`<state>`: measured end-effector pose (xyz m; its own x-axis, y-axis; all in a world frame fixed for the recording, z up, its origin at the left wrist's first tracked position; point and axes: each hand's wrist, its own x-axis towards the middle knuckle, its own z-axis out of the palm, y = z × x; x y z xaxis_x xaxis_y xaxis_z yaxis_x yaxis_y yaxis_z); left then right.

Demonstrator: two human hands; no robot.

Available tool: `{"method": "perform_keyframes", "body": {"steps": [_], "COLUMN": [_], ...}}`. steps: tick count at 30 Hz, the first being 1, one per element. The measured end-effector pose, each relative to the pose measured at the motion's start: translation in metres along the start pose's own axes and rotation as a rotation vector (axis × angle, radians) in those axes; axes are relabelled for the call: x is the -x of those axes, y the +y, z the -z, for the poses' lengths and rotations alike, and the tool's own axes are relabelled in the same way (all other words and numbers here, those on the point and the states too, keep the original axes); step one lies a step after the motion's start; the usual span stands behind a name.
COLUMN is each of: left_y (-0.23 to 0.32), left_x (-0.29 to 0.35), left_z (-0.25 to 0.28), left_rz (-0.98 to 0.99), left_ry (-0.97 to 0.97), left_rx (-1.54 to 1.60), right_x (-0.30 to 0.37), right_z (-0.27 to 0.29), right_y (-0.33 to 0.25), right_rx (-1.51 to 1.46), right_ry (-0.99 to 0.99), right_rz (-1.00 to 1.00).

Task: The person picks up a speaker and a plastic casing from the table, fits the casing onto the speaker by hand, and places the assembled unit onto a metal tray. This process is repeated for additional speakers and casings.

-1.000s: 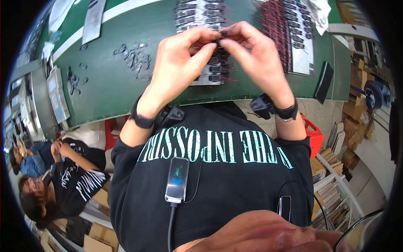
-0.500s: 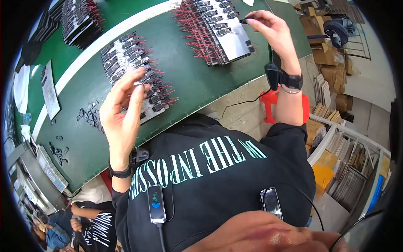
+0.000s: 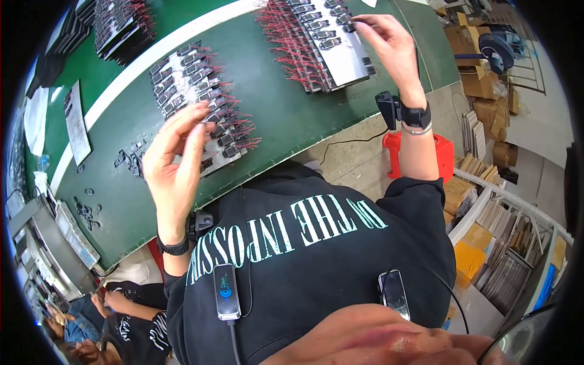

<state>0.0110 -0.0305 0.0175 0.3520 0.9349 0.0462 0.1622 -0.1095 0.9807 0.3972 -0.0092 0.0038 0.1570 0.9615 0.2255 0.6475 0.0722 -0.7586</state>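
Note:
My right hand [image 3: 394,52] is at the far right, its fingertips closed on a small black module [image 3: 348,27] at the edge of the top white board [image 3: 347,61]. That board tops a stack and carries rows of similar black modules with thin red wires. My left hand [image 3: 173,152] hovers by the near side of another board [image 3: 182,79], thumb and fingers apart and partly covering it. Black modules [image 3: 228,139] with red wires fill that board in rows. Nothing clearly shows between the left fingertips.
Loose black parts [image 3: 129,161] lie left of my left hand, with more [image 3: 87,210] nearer the table's left end. Another loaded stack [image 3: 121,27] stands at the back left, beyond a narrow plate [image 3: 77,125]. A red stool [image 3: 420,155] and shelving [image 3: 505,243] are at the right.
My right hand has brought the black module slightly left, onto the row at the board's edge. My left hand has barely moved. The co-worker at the lower left has shifted.

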Motion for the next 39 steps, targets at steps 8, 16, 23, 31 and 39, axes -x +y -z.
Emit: {"method": "perform_keyframes", "body": {"steps": [8, 16, 23, 31, 39], "left_y": [-0.012, -0.075, -0.083, -0.073, -0.010], "left_x": [0.025, 0.051, 0.043, 0.038, 0.019], "left_z": [0.078, 0.111, 0.095, 0.093, 0.042], "left_rz": [0.012, 0.056, -0.105, -0.056, -0.140], "left_ry": [0.595, 0.615, 0.330, 0.332, 0.254], "left_rx": [-0.206, -0.890, -1.266, -1.198, -0.492], "right_x": [0.040, 0.059, 0.063, 0.081, 0.077], "right_z": [0.016, 0.026, 0.041, 0.043, -0.061], "right_y": [-0.035, -0.018, -0.003, -0.035, -0.119], "right_rx": [0.266, 0.350, 0.268, -0.018, -0.600], "right_ry": [-0.171, -0.229, -0.344, 0.090, -0.251], "right_rz": [-0.012, 0.025, -0.014, -0.007, -0.037]}}
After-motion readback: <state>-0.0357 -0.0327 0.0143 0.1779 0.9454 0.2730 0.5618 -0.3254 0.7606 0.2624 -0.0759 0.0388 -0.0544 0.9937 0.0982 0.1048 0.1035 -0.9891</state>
